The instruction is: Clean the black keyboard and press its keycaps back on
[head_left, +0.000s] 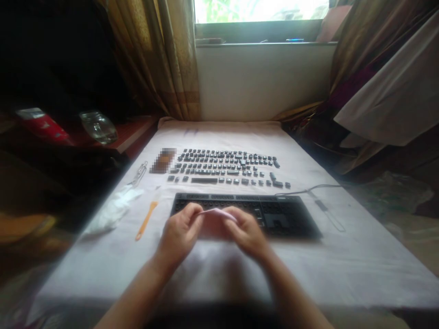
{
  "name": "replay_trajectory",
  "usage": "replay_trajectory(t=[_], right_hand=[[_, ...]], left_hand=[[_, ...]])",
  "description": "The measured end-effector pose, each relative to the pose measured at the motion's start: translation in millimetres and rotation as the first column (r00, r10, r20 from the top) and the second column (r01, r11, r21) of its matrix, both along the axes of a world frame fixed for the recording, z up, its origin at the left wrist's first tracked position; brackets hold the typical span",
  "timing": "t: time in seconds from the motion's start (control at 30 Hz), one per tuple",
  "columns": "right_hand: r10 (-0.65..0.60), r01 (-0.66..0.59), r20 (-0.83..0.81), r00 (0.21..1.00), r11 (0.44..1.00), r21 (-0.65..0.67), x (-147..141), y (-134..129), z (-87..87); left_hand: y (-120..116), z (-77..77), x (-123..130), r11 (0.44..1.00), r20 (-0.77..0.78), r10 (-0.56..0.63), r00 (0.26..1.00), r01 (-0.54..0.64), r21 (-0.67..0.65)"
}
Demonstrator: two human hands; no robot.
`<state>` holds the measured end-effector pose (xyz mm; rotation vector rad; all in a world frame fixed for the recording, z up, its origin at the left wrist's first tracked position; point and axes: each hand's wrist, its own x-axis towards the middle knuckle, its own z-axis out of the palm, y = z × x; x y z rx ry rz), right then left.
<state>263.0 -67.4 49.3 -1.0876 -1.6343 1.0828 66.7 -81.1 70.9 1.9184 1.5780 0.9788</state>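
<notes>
Left hand (180, 230) and right hand (247, 230) each pinch one end of the pale sheet (219, 212), which runs crosswise between them. Keyboard (291, 221) just beyond, long axis parallel; right hand nearer its middle.

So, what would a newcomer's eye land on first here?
Probably the rows of loose keycaps laid out across the middle of the table, just beyond the black keyboard. Next, at the centre, the left hand and right hand hold a thin pinkish piece between them, partly covering the keyboard from view. The orange stick stands out on the pale cover, left of the keyboard.
</notes>
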Motion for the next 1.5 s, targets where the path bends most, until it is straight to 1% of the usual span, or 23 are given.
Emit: replay_trajectory(t=[0.07,0.13,0.17,0.27,0.33,0.4,0.5,0.6,0.7,0.77,0.83,0.9,1.0,1.1,1.17,1.27,1.33,1.37,1.43,1.5], right_hand=[[-0.059,0.06,-0.027,0.998,0.998,0.024,-2.8,-0.2,-1.2],[-0.104,0.105,-0.064,0.993,0.994,0.013,-6.7,-0.9,-1.3],[-0.109,0.108,-0.081,0.991,0.994,-0.012,-9.1,-1.5,-1.0],[-0.086,0.077,-0.121,0.989,0.994,-0.078,-17.4,-4.6,0.2],[-0.07,0.062,-0.123,0.99,0.996,-0.066,-22.7,-7.2,1.7],[-0.036,0.029,-0.121,0.992,0.998,-0.059,-26.2,-9.3,4.7],[0.063,-0.077,-0.139,0.988,0.992,-0.103,-27.3,-9.5,12.0],[0.154,-0.169,-0.119,0.981,0.978,-0.125,-26.0,-5.1,19.3],[0.211,-0.21,0.012,0.977,0.975,-0.068,-25.2,0.9,22.3],[0.219,-0.219,0.101,0.97,0.976,-0.014,-24.8,3.8,21.7],[0.217,-0.222,0.131,0.967,0.975,0.025,-24.1,5.1,20.5],[0.212,-0.217,0.112,0.971,0.975,0.04,-23.3,4.8,19.7],[0.191,-0.194,0.113,0.975,0.981,0.019,-22.8,3.3,20.3],[0.138,-0.139,0.173,0.975,0.99,-0.002,-22.9,3.5,20.7],[0.105,-0.106,0.184,0.977,0.994,-0.004,-22.4,4.9,19.4],[0.08,-0.075,0.118,0.99,0.996,-0.048,-19.3,5.9,15.0],[0.087,-0.083,0.068,0.994,0.995,-0.053,-16.3,4.3,11.0],[0.099,-0.098,0.061,0.993,0.995,-0.03,-15.0,2.8,8.7],[0.124,-0.13,0.097,0.988,0.99,0.058,-14.2,0.0,3.3],[0.084,-0.116,0.182,0.98,0.977,0.177,-17.1,-1.2,-3.3]], left_hand=[[1.3,-2.3,-6.0,1.0,0.032,0.004,0.999,-0.003,-0.031],[1.9,-5.8,-11.3,0.996,0.103,-0.031,0.994,0.04,-0.081],[1.8,-8.0,-13.4,0.992,0.146,-0.056,0.988,0.072,-0.107],[0.8,-14.3,-17.7,0.976,0.276,-0.094,0.957,0.143,-0.163],[-0.5,-17.1,-18.9,0.971,0.341,-0.087,0.936,0.156,-0.179],[-2.2,-17.7,-19.6,0.975,0.381,-0.073,0.922,0.147,-0.168],[-5.3,-14.6,-21.5,0.981,0.41,-0.085,0.908,0.148,-0.125],[-7.8,-8.3,-25.2,0.978,0.391,-0.148,0.908,0.193,-0.078],[-8.2,-1.8,-29.3,0.975,0.302,-0.21,0.93,0.223,-0.011],[-7.3,1.3,-31.5,0.974,0.236,-0.222,0.946,0.227,0.004],[-5.9,3.2,-33.3,0.977,0.169,-0.21,0.963,0.214,-0.003],[-4.6,4.3,-34.4,0.98,0.103,-0.194,0.976,0.197,-0.015],[-2.8,5.5,-35.5,0.975,0.06,-0.202,0.978,0.206,-0.083],[-0.2,6.0,-37.1,0.945,0.088,-0.218,0.972,0.233,-0.23],[2.4,5.9,-39.1,0.92,0.131,-0.218,0.967,0.248,-0.302],[8.0,6.5,-43.4,0.884,0.242,-0.195,0.95,0.278,-0.377],[12.7,8.2,-46.9,0.883,0.276,-0.181,0.944,0.279,-0.376],[15.2,9.2,-48.6,0.89,0.277,-0.187,0.942,0.282,-0.358],[19.9,11.1,-51.8,0.904,0.284,-0.205,0.937,0.292,-0.311],[23.4,11.7,-54.1,0.904,0.332,-0.197,0.922,0.302,-0.303]])
